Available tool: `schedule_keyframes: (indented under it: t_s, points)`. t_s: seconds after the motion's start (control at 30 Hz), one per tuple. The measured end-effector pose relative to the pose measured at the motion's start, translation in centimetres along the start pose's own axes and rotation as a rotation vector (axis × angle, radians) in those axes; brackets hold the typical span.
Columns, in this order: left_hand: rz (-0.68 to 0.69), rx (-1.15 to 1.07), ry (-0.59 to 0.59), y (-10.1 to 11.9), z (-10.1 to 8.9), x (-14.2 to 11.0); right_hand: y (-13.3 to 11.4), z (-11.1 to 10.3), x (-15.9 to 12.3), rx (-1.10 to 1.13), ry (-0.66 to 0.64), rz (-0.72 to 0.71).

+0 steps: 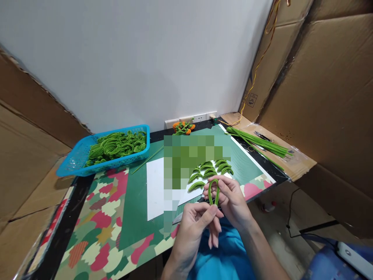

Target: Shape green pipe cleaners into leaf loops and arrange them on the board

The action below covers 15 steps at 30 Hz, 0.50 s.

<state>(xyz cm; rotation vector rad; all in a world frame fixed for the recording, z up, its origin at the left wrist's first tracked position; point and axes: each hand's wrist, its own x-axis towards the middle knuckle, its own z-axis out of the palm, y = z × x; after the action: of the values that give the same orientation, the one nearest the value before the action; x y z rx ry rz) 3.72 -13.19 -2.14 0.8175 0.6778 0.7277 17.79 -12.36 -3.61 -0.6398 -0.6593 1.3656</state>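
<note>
A fuzzy green pipe cleaner point(209, 194), bent into a narrow upright loop, is held up in front of me. My left hand point(199, 221) pinches its bottom end between thumb and fingers. Higher up, my right hand point(231, 198) grips the loop's right side, with the thumb against it. Just beyond my hands, several curved green pipe cleaner pieces point(196, 186) lie in rows on white paper point(155, 190). A dark object partly shows behind my fingers; I cannot make out what it is. Pixelation hides the area left of and behind those pieces.
At the back left stands a blue plastic basket point(149, 139) of looped green pipe cleaners. Straight green pipe cleaners point(262, 143) lie at the right. An orange-and-green pipe cleaner flower point(189, 131) sits by the wall sockets point(199, 118). A green mat point(135, 210) covers the patterned tabletop point(100, 233).
</note>
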Motion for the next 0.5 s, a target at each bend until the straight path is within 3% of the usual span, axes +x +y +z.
schedule_keyframes:
  t_s: [0.27, 0.5]
  points:
    - [-0.053, -0.083, -0.141, -0.6, -0.4, 0.1, 0.3, -0.3, -0.2, 0.184, 0.077, 0.141]
    - [-0.069, -0.134, -0.197, -1.2, -0.4, 0.2, -0.1, -0.4, -0.2, 0.297, 0.055, 0.246]
